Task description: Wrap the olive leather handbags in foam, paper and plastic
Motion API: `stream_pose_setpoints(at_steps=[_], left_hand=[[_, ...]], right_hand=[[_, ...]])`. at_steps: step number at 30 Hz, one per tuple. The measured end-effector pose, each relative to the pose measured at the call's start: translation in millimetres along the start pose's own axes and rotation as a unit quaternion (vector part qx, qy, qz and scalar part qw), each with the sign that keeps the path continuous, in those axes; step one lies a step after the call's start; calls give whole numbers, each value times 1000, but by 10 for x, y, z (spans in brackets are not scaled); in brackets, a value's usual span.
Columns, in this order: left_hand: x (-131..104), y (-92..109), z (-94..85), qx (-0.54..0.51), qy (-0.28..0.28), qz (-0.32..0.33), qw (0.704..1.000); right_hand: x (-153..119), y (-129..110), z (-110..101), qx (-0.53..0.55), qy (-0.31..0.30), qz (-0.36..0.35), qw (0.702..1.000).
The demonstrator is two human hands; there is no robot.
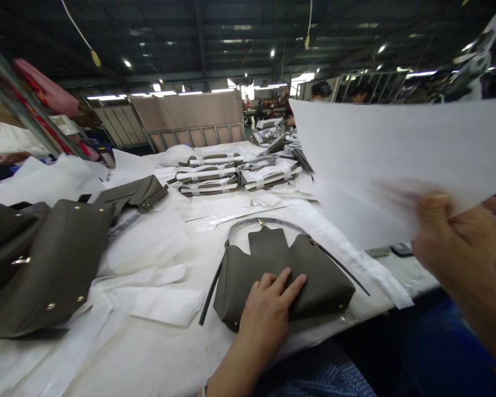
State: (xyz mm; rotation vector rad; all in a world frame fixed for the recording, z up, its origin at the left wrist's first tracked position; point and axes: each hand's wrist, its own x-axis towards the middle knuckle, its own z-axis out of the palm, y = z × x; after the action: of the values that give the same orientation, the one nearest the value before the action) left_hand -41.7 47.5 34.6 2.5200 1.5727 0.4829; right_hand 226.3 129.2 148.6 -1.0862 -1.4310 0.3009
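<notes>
An olive-grey handbag (314, 270) lies on the white-covered table (149, 353) in front of me. Its handle is wrapped in clear film and arches away from me, and dark straps hang at both sides. My left hand (268, 309) rests on the front of the bag with its fingers spread. Raised at the right, my right hand (454, 237) pinches a large white sheet (397, 149) between thumb and fingers. The sheet hangs in the air right of the bag, and part of that hand is blurred.
More olive bags (74, 242) lie at the left. Wrapped bags (209, 173) are stacked farther back, and white paper strips (165, 306) lie beside the handbag. A dark flat object (402, 250) sits near the right edge. People are in the background.
</notes>
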Motion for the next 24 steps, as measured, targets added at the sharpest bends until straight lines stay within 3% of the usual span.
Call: stream_pose_setpoints(at_steps=[2, 4, 6, 8, 11, 14, 16, 20, 24], left_hand=[[-17, -1, 27, -2, 5, -4, 1000], [-21, -3, 43, -2, 10, -7, 1000], [-12, -4, 44, -1, 9, -8, 1000], [0, -3, 32, 2, 5, -7, 1000], [9, -3, 9, 5, 8, -6, 1000], [3, -10, 8, 3, 15, 0, 1000], [-5, -17, 21, 9, 21, 4, 1000], [-17, -17, 45, 32, 33, 7, 999], [-21, 0, 58, 32, 58, 24, 997]], right_hand=[[99, 24, -212, -164, -12, -102, 981], [169, 62, -333, -282, -88, -230, 927], [175, 151, -354, -332, -159, -328, 870], [90, 288, -282, -339, -204, -369, 841], [-202, 464, -45, -298, -288, -338, 845], [-537, 443, 251, -196, -373, -226, 878], [-680, 336, 418, -128, -422, -150, 885], [-726, 170, 612, -78, -471, -79, 875], [-724, 148, 741, -118, -514, -89, 845]])
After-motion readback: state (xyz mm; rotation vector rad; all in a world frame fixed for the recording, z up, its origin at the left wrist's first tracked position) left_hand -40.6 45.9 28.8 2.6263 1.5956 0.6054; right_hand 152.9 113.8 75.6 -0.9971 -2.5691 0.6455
